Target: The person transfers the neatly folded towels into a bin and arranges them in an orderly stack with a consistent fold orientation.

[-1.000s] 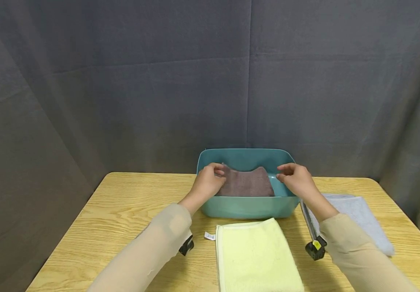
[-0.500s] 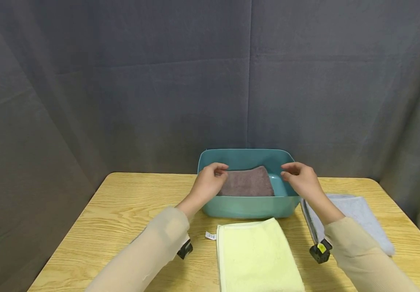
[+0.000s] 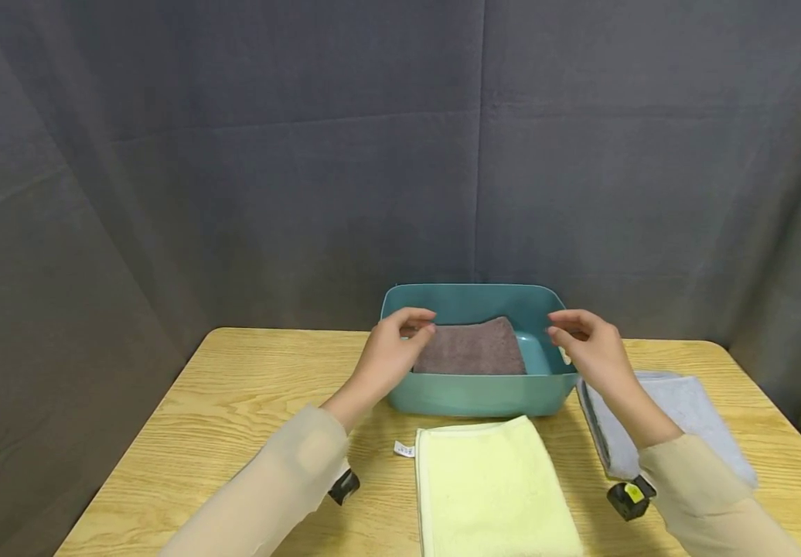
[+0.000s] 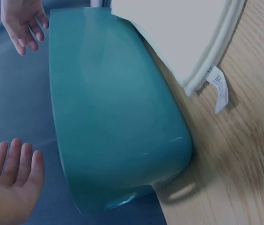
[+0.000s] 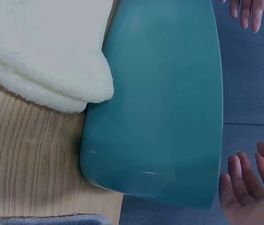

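Note:
A folded brown towel (image 3: 470,350) lies inside the teal plastic basin (image 3: 477,397), toward its left side. Over the basin's left end is my left hand (image 3: 392,348), its fingers loosely bent and nothing held. My right hand (image 3: 594,350) hovers by the right end, likewise holding nothing, thumb and fingers apart. Both wrist views show the basin's outer wall, with relaxed fingers of the left hand (image 4: 15,187) and the right hand (image 5: 253,192) beyond its rim. The brown towel is hidden in those views.
In front of the basin lies a folded pale yellow towel (image 3: 494,487) with a white tag (image 3: 403,449). A folded grey-blue towel (image 3: 689,422) lies to the right, partly under my right forearm. The wooden table (image 3: 233,402) meets a dark grey curtain (image 3: 303,193) behind.
One second ago the brown towel's back left corner stood up near my left hand; now it lies lower. My right hand has drifted right, away from the towel. The left has barely moved.

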`<state>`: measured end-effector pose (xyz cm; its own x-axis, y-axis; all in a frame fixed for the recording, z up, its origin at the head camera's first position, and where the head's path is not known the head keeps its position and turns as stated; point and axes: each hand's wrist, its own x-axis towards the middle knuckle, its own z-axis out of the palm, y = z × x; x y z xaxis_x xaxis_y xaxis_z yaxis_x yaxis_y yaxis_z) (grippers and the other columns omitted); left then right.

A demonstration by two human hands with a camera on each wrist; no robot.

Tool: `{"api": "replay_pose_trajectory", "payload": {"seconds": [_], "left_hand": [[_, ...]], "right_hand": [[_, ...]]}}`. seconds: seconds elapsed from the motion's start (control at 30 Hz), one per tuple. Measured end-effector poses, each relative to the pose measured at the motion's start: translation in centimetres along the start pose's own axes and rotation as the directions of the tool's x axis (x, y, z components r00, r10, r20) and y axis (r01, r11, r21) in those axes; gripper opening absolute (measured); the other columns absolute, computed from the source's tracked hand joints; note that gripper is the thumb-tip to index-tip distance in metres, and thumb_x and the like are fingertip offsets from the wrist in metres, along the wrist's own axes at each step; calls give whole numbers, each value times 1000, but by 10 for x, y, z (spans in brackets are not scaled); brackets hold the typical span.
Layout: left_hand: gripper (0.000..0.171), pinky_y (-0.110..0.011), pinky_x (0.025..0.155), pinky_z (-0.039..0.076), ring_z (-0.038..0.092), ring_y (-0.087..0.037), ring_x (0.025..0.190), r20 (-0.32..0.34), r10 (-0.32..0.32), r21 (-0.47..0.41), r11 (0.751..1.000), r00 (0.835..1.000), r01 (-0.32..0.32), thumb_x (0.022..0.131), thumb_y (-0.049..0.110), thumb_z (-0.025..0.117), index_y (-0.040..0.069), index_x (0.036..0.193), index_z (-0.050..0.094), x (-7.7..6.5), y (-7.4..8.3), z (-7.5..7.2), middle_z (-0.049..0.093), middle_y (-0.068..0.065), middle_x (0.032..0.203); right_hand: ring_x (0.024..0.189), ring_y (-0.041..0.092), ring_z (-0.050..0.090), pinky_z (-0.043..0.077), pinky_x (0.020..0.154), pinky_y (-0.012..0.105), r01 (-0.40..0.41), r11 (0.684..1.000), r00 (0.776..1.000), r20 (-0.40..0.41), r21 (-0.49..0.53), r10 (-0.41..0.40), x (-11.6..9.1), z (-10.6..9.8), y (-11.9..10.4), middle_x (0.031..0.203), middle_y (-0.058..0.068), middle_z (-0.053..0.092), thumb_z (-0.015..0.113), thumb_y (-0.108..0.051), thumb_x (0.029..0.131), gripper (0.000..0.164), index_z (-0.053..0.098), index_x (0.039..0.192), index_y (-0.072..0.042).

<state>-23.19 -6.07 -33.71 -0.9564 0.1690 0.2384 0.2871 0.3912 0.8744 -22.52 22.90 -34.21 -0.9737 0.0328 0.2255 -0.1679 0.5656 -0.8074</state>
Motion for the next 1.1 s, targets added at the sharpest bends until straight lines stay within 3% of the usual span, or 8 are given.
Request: {"api": "replay_pose_trajectory", "payload": {"seconds": [0.1,0.3,0.47,0.73,0.93,1.1], "left_hand": [[27,-35,83,51,58,-16,105,7,11,-7,1000,1000,-11,100,22,60,16,125,66,-3,4,-1,66,3,113],[26,-36,84,51,59,-16,103,9,40,-31,999,999,-40,99,22,62,16,125,67,-9,8,-5,66,3,112],[24,-36,83,51,59,-15,101,-21,72,-43,996,997,-73,99,22,62,16,122,68,-17,9,-6,66,4,110],[19,-36,79,50,59,-13,95,-77,89,-68,993,993,-94,98,23,64,19,116,70,-36,9,-7,66,5,107],[20,-36,81,47,59,-13,95,-78,80,-87,992,994,-87,99,24,63,18,117,69,-48,10,-7,66,4,105],[20,-37,83,47,59,-13,96,-59,73,-89,993,996,-78,98,23,63,16,115,70,-57,11,-6,67,4,104]], "right_hand": [[89,4,60,50,67,23,18,1000,1000,-11,5,-18,-4,-3,-1,121,20,63,57,-27,102,38,59,131,-2],[84,-2,61,50,70,20,50,999,998,-30,11,-50,-10,-5,-5,116,19,65,59,-27,101,37,61,127,-1],[84,-1,62,51,69,19,60,996,997,-46,64,-57,-17,-4,-8,112,15,66,61,-27,100,36,62,125,0],[87,4,66,51,71,17,97,970,993,-85,224,-80,-30,-2,-7,100,-11,69,63,-19,99,29,63,120,1],[87,6,67,52,73,18,122,958,990,-104,261,-98,-41,-3,-10,98,-11,71,63,-20,99,26,65,118,-2],[86,6,67,53,73,18,115,960,992,-86,253,-96,-50,-5,-10,99,-10,71,62,-21,100,31,62,119,3]]}}
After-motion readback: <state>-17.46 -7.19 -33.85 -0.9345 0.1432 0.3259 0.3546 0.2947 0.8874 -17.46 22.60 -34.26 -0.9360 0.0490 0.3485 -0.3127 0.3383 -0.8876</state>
